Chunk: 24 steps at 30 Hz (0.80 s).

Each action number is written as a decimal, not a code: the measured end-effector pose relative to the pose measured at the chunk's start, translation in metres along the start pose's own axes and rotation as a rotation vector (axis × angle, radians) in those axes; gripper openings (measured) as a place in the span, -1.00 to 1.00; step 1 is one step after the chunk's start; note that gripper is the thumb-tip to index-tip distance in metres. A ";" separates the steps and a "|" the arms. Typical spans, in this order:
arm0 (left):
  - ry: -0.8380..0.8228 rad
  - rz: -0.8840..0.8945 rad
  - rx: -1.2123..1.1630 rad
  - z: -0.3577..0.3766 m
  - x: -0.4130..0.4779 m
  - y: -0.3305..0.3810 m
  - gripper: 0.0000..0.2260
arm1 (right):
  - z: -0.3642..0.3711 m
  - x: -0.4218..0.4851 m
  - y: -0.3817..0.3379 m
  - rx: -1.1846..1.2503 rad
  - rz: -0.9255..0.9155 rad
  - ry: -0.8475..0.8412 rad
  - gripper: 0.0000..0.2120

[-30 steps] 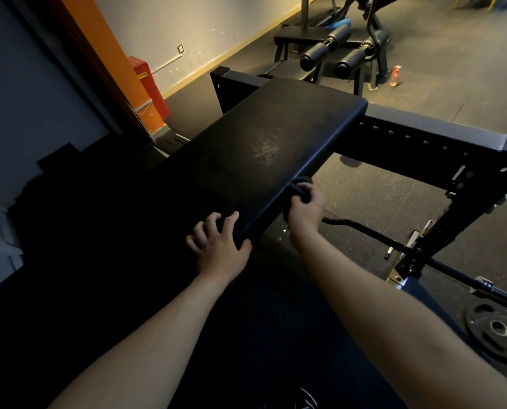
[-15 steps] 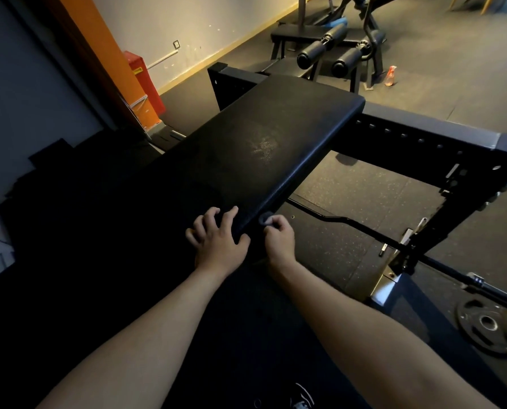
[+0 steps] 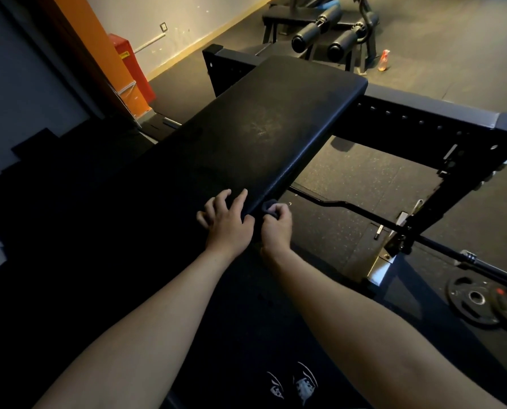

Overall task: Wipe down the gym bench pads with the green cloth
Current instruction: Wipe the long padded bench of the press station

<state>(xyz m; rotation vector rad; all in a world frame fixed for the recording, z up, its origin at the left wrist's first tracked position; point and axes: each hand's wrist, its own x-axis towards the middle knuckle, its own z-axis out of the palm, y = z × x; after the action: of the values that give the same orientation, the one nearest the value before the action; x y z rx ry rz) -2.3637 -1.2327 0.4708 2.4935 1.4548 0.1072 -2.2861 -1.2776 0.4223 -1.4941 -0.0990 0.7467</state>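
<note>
A long black bench pad [image 3: 264, 134] runs from the near left to the far right. My left hand [image 3: 227, 222] rests on its near right edge with the fingers spread over the top. Just beside it, my right hand [image 3: 275, 227] grips a small bunched cloth [image 3: 270, 207], which looks dark in this dim light, and presses it against the pad's side edge. Most of the cloth is hidden inside the fist.
A black rack frame [image 3: 423, 128] crosses behind the pad. A barbell [image 3: 364, 211] lies low on the right, with weight plates [image 3: 476, 299] on the floor. Roller pads [image 3: 329, 36] and a spray bottle [image 3: 383, 60] stand farther back. An orange panel [image 3: 98, 54] is at left.
My right hand has slid with the cloth along the pad's side edge toward me, ending right beside my left hand. The left hand has stayed on the pad.
</note>
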 end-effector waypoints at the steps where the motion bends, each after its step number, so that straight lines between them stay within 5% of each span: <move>1: -0.013 0.005 -0.032 -0.002 0.000 -0.001 -0.50 | 0.002 -0.011 0.006 -0.024 -0.016 -0.020 -0.83; 7: -0.105 0.081 -0.149 -0.015 -0.005 -0.014 -0.56 | -0.013 -0.044 -0.008 -0.053 -0.006 -0.160 -0.83; 11: -0.180 0.073 -0.337 -0.029 -0.007 -0.009 -0.55 | -0.035 -0.042 -0.040 0.114 0.041 -0.081 -0.81; 16: -0.336 0.280 -0.715 -0.046 -0.011 0.020 -0.50 | -0.037 -0.037 -0.067 0.304 0.083 0.043 -0.76; 21: -0.527 0.230 -0.928 -0.039 -0.008 0.028 -0.46 | -0.044 -0.039 -0.080 0.321 0.116 0.067 -0.75; 24: -0.374 0.231 -0.940 -0.031 -0.003 0.030 -0.60 | -0.053 -0.038 -0.085 0.291 0.114 0.040 -0.75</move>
<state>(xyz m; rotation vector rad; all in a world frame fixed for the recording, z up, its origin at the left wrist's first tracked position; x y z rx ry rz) -2.3455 -1.2437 0.5081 1.7506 0.7020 0.2746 -2.2559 -1.3339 0.5081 -1.2426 0.1217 0.7862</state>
